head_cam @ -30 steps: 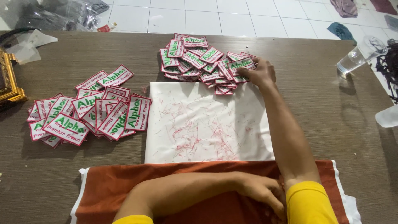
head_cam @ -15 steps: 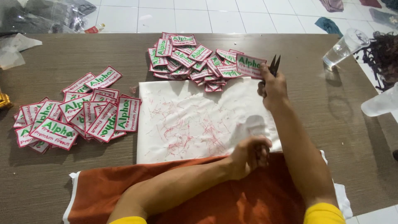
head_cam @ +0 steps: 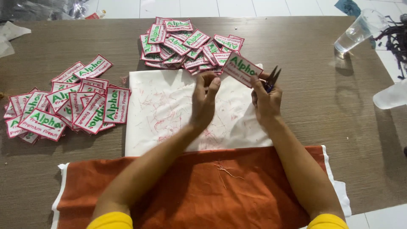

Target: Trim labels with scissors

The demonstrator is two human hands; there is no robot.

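Note:
My right hand (head_cam: 266, 98) holds up one rectangular embroidered patch (head_cam: 241, 69), white with green lettering and a red border, together with small dark thread snips (head_cam: 271, 78) whose tips stick up beside it. My left hand (head_cam: 204, 98) is raised over the white cloth (head_cam: 169, 110) with fingers apart, reaching toward the patch and holding nothing. A heap of the same patches (head_cam: 186, 44) lies just beyond the cloth. A second heap of patches (head_cam: 68, 104) lies at the left.
An orange cloth (head_cam: 203, 191) with white edges lies under my forearms at the near table edge, red thread scraps on it. A clear plastic cup (head_cam: 358, 30) lies tipped at the far right. Another clear container (head_cam: 391, 96) sits at the right edge.
My right hand lifted one patch off the far heap and brought it back over the white cloth. My left hand rose from the orange cloth toward it.

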